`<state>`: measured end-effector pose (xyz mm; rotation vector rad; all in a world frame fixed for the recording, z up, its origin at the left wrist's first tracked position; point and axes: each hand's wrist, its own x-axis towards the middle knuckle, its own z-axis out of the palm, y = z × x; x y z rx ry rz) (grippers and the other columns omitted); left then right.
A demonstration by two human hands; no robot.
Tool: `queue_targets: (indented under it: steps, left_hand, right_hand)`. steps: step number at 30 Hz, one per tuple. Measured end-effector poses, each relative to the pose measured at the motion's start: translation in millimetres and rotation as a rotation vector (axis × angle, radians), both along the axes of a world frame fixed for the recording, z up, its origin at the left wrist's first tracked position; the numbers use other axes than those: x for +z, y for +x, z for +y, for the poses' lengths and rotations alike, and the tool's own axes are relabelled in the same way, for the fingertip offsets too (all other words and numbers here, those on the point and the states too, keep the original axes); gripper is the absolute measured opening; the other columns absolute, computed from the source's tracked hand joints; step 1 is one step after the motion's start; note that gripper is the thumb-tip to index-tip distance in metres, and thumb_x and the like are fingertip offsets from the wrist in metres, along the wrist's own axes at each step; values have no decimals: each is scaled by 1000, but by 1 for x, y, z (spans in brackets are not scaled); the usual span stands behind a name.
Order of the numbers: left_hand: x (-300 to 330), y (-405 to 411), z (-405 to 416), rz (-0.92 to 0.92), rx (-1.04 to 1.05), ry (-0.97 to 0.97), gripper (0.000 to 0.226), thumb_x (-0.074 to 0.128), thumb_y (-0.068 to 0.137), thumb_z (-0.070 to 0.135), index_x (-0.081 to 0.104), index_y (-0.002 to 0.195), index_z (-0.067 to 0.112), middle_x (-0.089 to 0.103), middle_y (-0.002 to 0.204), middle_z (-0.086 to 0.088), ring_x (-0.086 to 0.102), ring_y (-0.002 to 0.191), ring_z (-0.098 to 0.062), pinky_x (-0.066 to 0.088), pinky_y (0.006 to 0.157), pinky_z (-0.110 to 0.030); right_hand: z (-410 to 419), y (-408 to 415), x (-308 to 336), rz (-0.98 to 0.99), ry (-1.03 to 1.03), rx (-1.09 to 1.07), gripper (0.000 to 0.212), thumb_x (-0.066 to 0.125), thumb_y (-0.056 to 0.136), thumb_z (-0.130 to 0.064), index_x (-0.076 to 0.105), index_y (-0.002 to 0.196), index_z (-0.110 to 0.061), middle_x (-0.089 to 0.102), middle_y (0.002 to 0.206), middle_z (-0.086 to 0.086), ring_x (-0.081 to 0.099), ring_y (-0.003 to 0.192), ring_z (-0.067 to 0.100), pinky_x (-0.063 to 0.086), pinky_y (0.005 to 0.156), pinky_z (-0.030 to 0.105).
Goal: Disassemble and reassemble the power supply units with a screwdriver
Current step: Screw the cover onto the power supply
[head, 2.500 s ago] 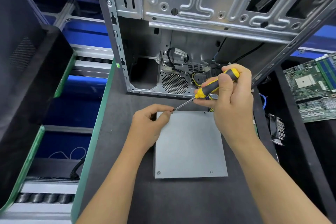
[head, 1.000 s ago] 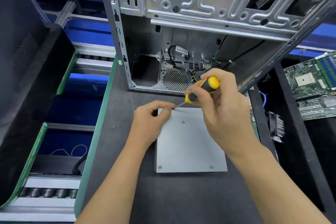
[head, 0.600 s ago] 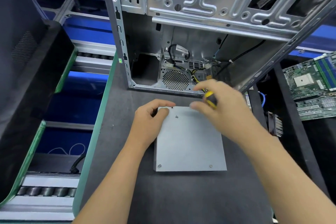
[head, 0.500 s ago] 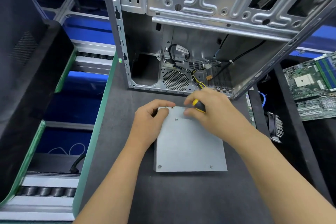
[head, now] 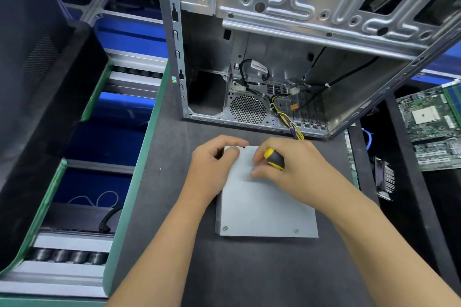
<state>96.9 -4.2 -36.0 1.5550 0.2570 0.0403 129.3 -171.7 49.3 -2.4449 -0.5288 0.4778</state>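
Lying flat on the dark work mat [head: 174,244], just in front of the open computer case [head: 299,57]: the power supply unit [head: 264,212], a plain grey metal box, broad face up. Long axis running away from the person, toward the case; near edge square to the view, far end under both hands. 2 screws visible in the near corners, left screw [head: 225,228] and right screw [head: 296,231]; 1 empty screw hole [head: 244,147] at the far-left corner.

Left hand [head: 212,164] resting on the far-left corner, fingers curled over the edge, thumb pressed on the top face. Right hand [head: 291,167] just beside it, fingers curled and clamped round the screwdriver [head: 274,158], black grip with yellow ends, handle pointing up and left; shaft and tip hidden under the hand. Fingertips of that hand lowered onto the top face.

Yellow and black wire bundle [head: 289,122] trailing out of the case toward the unit's far end. Circuit boards [head: 429,127] on the shelf at far right.
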Motion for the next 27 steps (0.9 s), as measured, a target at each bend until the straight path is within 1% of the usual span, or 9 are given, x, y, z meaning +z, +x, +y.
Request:
queue_targets:
  steps: [3, 7, 10, 12, 15, 17, 22, 25, 27]
  left_hand:
    - [0, 1, -1, -5, 4, 5, 26, 55, 81, 23, 76, 84, 37, 74, 85, 7, 59, 80, -32, 46, 65, -22]
    - [0, 0, -1, -4, 0, -2, 26, 55, 81, 22, 76, 85, 37, 74, 86, 6, 58, 81, -34, 47, 67, -28]
    - [1, 0, -2, -12, 9, -19, 27, 56, 81, 21, 75, 87, 40, 74, 89, 13, 64, 80, -21, 49, 68, -21]
    - [2, 0, -2, -3, 10, -70, 27, 57, 81, 20, 74, 87, 40, 75, 92, 13, 67, 82, -8, 50, 69, -17]
    - [3, 0, -1, 12, 5, -75, 23, 58, 81, 20, 72, 84, 38, 74, 88, 13, 62, 76, -3, 48, 64, -15]
    - [2, 0, 0, 19, 0, -67, 22, 58, 81, 22, 72, 82, 39, 71, 83, 14, 57, 69, -2, 45, 59, -14]
    - [-1, 2, -1, 24, 1, -54, 16, 60, 80, 26, 72, 82, 35, 71, 81, 8, 56, 70, -7, 45, 61, -21]
    - [-2, 2, -1, 44, -1, -48, 14, 60, 80, 28, 72, 82, 35, 71, 82, 3, 57, 72, -11, 45, 63, -28]
    - [-2, 3, 0, 51, -6, -39, 13, 60, 80, 29, 72, 82, 34, 70, 81, -1, 55, 69, -12, 44, 61, -27]
  right_hand:
    - [2, -7, -5, -16, -76, 70, 10, 73, 87, -27, 64, 87, -31, 53, 76, -13, 49, 69, -1, 37, 66, 21]
    - [0, -11, -10, -58, -115, 100, 7, 65, 93, -27, 61, 89, -31, 50, 91, -10, 50, 75, 2, 43, 75, 29]
    - [4, 0, -11, -138, -20, 19, 7, 67, 92, -22, 63, 88, -27, 53, 92, -8, 51, 75, 3, 47, 74, 38]
    - [11, 12, -11, -163, -6, -30, 11, 67, 92, -23, 61, 86, -30, 55, 93, -8, 50, 77, 2, 47, 76, 38]
    - [18, 23, -13, -170, -16, -13, 9, 67, 92, -23, 62, 87, -28, 58, 94, -7, 54, 87, 14, 47, 81, 42]
    - [20, 25, -15, -164, -6, 8, 4, 68, 91, -24, 65, 89, -26, 57, 91, -8, 55, 85, 15, 48, 79, 43]
    - [22, 26, -15, -119, -40, 60, 10, 72, 87, -35, 65, 88, -28, 56, 92, -11, 55, 87, 13, 49, 81, 44]
    - [24, 27, -15, -100, -41, 34, 12, 74, 86, -34, 63, 83, -30, 54, 88, -12, 52, 86, 10, 49, 80, 43]
    - [26, 28, -15, -93, -51, 18, 13, 75, 85, -33, 63, 81, -33, 52, 85, -13, 49, 84, 10, 49, 78, 41]
